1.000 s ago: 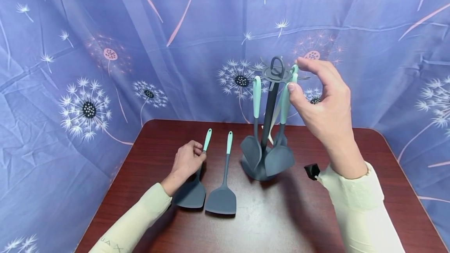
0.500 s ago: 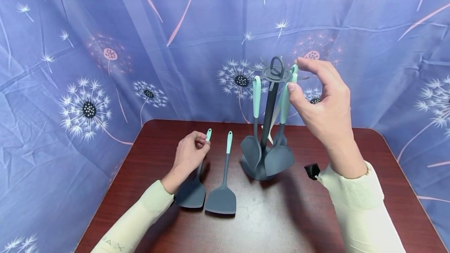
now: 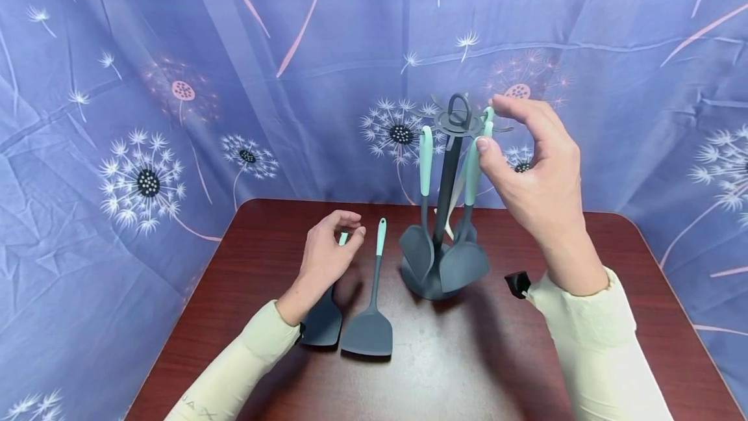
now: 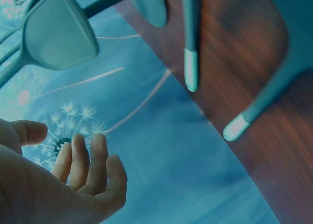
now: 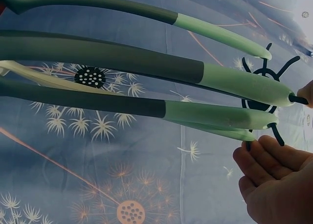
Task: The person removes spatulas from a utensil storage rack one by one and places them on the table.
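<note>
My left hand (image 3: 329, 245) hovers above the handle of the left grey spatula (image 3: 323, 325) on the table, covering part of it. In the left wrist view its loosely bent fingers (image 4: 116, 172) hold nothing and stand apart from the spatula. A second spatula (image 3: 368, 333) lies beside it, its mint handle pointing away. Right of them stands a dark utensil rack (image 3: 448, 193) with several mint-handled utensils hanging from its hooks. My right hand (image 3: 540, 171) is at the rack's top right, thumb and fingers spread around hooks and handle ends; firm contact is unclear.
A front-right turner (image 3: 464, 267) and a scoop-shaped utensil (image 3: 417, 252) hang low on the rack. A pale utensil (image 3: 452, 213) is partly hidden behind the post. The brown table (image 3: 234, 265) meets a blue dandelion curtain (image 3: 327, 115) at the back.
My left hand has slid forward and to the right along the left spatula's handle and come away from it. The spatulas stay in place, and my right hand hardly moves.
</note>
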A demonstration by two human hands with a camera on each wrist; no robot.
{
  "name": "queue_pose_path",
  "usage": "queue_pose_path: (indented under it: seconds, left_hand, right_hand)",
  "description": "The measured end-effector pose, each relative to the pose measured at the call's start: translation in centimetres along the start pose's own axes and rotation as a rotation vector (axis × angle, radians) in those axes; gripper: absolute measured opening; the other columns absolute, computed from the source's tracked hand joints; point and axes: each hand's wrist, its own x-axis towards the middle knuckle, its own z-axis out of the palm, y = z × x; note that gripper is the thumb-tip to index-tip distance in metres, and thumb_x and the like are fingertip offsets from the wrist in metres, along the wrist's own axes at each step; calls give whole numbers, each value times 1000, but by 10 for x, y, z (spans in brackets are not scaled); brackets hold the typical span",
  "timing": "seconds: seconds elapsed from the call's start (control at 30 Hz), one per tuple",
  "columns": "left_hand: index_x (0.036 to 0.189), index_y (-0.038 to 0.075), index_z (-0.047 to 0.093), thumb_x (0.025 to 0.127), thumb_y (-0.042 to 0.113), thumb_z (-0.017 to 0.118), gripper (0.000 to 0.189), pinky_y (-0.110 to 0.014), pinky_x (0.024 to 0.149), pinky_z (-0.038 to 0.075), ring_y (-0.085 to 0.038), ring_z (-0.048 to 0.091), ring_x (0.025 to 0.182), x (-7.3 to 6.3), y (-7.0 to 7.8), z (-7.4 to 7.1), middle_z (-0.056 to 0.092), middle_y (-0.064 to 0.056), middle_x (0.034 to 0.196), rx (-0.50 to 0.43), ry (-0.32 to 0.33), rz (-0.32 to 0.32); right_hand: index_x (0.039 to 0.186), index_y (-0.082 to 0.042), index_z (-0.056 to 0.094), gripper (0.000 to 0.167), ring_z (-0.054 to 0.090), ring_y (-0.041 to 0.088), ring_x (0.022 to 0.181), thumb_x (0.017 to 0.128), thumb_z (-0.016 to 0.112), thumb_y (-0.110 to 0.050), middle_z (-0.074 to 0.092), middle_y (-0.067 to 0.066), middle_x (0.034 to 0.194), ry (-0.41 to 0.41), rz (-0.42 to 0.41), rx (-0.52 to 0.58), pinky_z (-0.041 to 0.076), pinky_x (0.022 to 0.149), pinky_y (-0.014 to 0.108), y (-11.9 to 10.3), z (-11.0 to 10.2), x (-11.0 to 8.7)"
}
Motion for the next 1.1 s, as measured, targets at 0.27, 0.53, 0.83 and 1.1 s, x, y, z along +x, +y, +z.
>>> queue_pose_path:
  seconds: [0.27,0.53,0.83,1.1]
  left_hand:
    - [118,22,74,98,21,75,20,-35,85,58,-12,71,97,-1,18,8,76,4,109,-94,-21,11]
    - [119,23,73,99,21,74,20,-43,93,60,-9,71,100,-4,33,14,75,0,113,-166,-37,30]
    - [121,21,73,99,19,74,22,-47,97,59,-11,71,106,-5,44,21,75,1,113,-221,-70,93]
    - [124,19,73,98,17,77,26,-47,95,60,-10,72,108,-3,51,28,76,-1,114,-270,-81,141]
  right_hand:
    - [133,-4,73,44,61,20,124,90,73,-12,70,15,128,0,-1,-20,42,112,28,3,0,0]
    - [132,-3,73,43,61,21,126,91,71,-13,70,17,128,4,0,-20,42,113,28,-5,1,-1]
    - [134,-6,73,44,61,20,125,91,72,-16,70,15,127,14,-1,-31,42,111,27,7,2,-1]
    - [134,-6,73,45,61,20,124,90,72,-17,70,14,127,22,-6,-30,43,110,28,11,3,-2]
